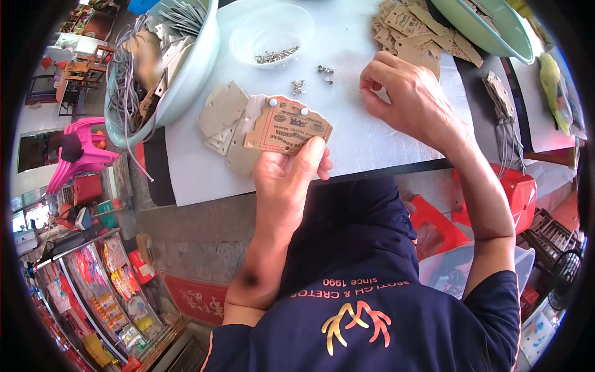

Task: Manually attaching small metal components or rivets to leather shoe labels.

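My left hand (287, 180) holds a brown printed cardboard tag (287, 126) by its near edge, thumb on top. Two small white snap studs sit near the tag's far edge. My right hand (406, 96) rests on the white table sheet (353, 133) to the right, fingers curled and pinched together near a few small metal fasteners (325, 70); whether it holds one is hidden. A pile of plain beige tags (221, 118) lies under and left of the held tag.
A clear plastic bowl (271, 31) with metal studs stands at the far middle. A pale green basin (158, 68) with tags and grey cords is at left. More brown tags (412, 31) and another green basin (489, 25) lie at the far right. A red stool (514, 192) is at right.
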The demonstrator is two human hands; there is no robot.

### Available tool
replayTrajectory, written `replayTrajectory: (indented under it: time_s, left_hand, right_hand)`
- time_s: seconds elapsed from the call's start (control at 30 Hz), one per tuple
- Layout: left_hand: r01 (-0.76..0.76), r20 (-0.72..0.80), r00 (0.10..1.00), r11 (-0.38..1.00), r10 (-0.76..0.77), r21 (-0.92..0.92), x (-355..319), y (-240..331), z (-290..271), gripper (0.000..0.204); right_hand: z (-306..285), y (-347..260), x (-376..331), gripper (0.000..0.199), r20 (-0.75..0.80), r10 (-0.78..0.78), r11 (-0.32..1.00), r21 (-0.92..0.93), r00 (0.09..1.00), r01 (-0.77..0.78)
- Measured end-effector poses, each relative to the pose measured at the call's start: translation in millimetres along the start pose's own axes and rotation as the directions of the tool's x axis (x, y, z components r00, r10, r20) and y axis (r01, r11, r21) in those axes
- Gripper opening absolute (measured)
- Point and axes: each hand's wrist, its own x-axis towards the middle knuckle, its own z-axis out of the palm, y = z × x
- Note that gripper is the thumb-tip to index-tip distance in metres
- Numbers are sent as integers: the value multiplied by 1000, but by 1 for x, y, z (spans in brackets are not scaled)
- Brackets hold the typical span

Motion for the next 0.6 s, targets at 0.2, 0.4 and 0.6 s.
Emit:
replayTrajectory:
  time_s: [0.2,0.4,0.6]
  left_hand:
    - [-50,2,999,998,50,47,0,-5,-1,12]
    - [-99,-24,994,987,103,125,-2,-11,5,14]
    - [-102,-20,994,986,105,130,-3,-11,4,15]
  right_hand:
    - [7,-41,-22,10,84,227,790,567,970,-234]
    - [19,-74,-33,3,143,381,349,892,914,-285]
    - [35,-68,-36,9,-32,356,576,795,934,-192]
